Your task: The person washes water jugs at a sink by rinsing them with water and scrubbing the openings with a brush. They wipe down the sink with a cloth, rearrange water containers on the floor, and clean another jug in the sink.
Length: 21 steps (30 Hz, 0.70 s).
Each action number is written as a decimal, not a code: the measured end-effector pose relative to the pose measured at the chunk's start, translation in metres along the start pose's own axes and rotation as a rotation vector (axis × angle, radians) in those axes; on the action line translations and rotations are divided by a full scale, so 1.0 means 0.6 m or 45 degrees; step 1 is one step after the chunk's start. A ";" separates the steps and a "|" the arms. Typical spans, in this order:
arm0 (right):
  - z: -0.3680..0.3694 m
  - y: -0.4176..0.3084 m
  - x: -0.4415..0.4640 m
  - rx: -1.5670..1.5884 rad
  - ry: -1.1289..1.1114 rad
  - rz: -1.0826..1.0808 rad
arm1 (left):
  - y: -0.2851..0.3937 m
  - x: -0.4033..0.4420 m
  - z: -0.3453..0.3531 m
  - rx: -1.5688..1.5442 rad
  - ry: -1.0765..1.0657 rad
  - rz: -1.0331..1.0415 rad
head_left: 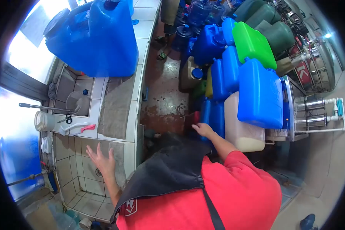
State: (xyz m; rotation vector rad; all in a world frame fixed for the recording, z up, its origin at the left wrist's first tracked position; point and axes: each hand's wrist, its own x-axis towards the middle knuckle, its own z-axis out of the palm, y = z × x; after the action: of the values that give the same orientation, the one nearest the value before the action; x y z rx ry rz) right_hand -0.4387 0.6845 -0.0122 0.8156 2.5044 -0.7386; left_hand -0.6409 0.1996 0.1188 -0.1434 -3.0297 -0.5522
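My left hand [103,162] is raised over the tiled basin [90,186], fingers spread and nothing in them. Low beside the stacked jugs, my right hand [204,130] has its fingers curled together at the edge of a dark red object [193,118]. What they hold, if anything, is hard to make out. A big blue water jug [111,42] stands on the white tiled counter [132,128] ahead of my left hand. Just right of my right hand are blue jugs [217,119] and a whitish jug [241,132]. A black apron [163,165] covers my front.
A grey cloth [115,111], scissors [68,118] and a pink-and-white brush [86,128] lie on the counter near a small sink [65,90]. More jugs, one bright green [254,44], are piled along the right. Another person's sandalled foot [162,55] is on the wet red floor [161,99].
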 end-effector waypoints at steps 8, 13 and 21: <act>0.088 0.134 -0.111 -0.001 -0.279 0.266 | 0.075 0.083 -0.005 -0.089 0.000 0.441; 0.091 0.107 -0.086 0.090 -0.161 0.284 | 0.142 0.117 0.009 -0.175 -0.076 0.603; 0.026 0.054 0.051 0.211 -0.055 0.143 | 0.275 0.177 0.082 -0.331 -0.188 0.936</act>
State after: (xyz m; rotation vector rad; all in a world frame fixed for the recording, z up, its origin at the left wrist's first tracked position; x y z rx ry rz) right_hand -0.4376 0.7104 -0.0516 0.9779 2.3605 -0.9233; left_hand -0.7318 0.3791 0.1381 -1.2792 -2.7044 -0.8579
